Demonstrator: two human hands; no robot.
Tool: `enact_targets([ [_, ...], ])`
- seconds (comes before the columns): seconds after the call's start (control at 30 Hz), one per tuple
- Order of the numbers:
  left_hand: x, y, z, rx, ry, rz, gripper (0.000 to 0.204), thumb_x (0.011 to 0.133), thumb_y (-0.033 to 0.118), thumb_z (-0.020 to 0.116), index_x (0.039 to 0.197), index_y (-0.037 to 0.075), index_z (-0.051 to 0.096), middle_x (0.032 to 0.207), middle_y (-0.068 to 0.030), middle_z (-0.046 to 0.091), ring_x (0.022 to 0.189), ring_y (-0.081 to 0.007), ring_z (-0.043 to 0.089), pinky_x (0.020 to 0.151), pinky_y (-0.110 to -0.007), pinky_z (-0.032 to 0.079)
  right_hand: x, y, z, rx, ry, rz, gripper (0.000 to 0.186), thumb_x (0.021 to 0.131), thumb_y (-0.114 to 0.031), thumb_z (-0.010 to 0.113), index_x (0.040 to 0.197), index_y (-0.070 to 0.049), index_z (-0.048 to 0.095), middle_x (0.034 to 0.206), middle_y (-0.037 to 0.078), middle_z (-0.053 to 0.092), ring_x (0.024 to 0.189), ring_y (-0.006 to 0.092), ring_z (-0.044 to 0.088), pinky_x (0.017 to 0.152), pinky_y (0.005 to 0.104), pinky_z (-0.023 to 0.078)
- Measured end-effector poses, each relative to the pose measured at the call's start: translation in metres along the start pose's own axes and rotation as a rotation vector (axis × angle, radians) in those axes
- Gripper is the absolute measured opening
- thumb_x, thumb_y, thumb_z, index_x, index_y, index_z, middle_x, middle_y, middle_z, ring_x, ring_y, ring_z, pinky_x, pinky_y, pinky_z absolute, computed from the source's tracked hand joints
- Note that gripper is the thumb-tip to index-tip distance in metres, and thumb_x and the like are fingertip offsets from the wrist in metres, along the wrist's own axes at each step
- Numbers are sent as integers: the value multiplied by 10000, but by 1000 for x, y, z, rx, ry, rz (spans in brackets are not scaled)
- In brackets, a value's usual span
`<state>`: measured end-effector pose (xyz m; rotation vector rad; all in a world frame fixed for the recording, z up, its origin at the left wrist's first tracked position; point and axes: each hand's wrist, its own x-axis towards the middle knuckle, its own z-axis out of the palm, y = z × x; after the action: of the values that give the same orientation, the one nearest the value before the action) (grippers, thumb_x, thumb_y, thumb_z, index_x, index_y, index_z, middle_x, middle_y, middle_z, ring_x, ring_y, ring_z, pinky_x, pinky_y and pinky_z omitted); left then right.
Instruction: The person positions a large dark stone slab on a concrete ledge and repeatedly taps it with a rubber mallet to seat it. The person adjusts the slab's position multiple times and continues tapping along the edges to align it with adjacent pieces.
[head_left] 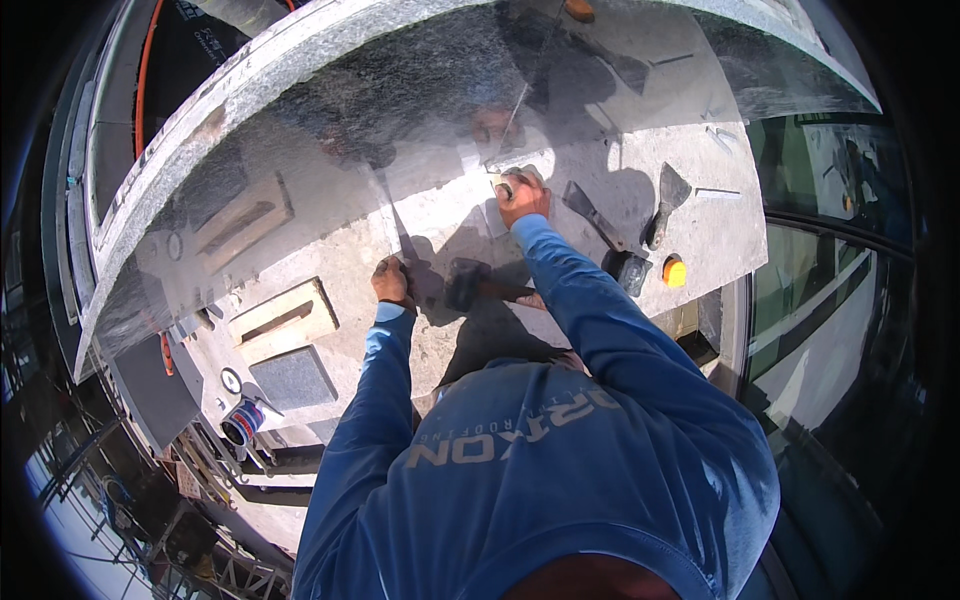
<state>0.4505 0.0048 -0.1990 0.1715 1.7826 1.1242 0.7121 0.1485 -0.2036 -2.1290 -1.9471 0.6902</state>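
Observation:
My left hand grips the near end of a thin pale edge or strip on the work surface. Higher and to the right, my right hand is closed round a small pale object that I cannot make out clearly. A black-headed mallet with a wooden handle lies between my forearms. Right of my right hand are two broad scrapers, a black object and a yellow-orange item. Behind both hands curves a shiny, mottled grey metal sheet, reflecting tools and shadows.
At left lie a slotted wooden block, a grey slab, a tape roll, a can and orange-handled tools. A thin rod lies at right. Dark glass panes border the right side; scaffolding shows lower left.

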Motion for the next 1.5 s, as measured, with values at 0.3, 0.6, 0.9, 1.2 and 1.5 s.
enact_targets([
  [0.3,-7,21,2,-59,-6,-135,201,978,205,542,894,52,642,651,-56,588,474,-171,521,408,-315,401,0,-4,4,-227,87,-168,260,919,-327,592,1079,-164,717,1207,83,660,1084,273,639,970,466,439],
  [0.6,-10,31,8,-29,67,-187,208,970,204,530,878,49,635,643,-67,579,455,-189,529,398,-336,418,10,-2,-1,134,127,-209,198,887,-260,646,1013,-117,700,1044,182,686,965,406,653,864,496,525],
  [0.9,-5,32,7,-15,54,-213,254,954,188,493,821,12,620,632,-89,575,453,-195,517,415,-348,422,5,-27,7,232,106,11,189,847,-252,688,981,-123,722,955,193,705,919,418,669,825,494,534],
  [1.2,-7,32,7,-21,57,-188,258,955,182,496,797,18,617,592,-87,557,441,-194,517,408,-343,410,10,-33,7,250,105,35,189,834,-247,708,983,-131,731,981,183,710,932,407,675,834,496,540],
  [1.5,-2,25,4,-2,34,-142,260,949,182,510,802,10,639,612,-92,587,463,-202,551,410,-357,420,12,-47,11,143,113,-17,244,880,-255,706,1037,-68,712,1056,204,681,966,417,665,859,501,533],
])
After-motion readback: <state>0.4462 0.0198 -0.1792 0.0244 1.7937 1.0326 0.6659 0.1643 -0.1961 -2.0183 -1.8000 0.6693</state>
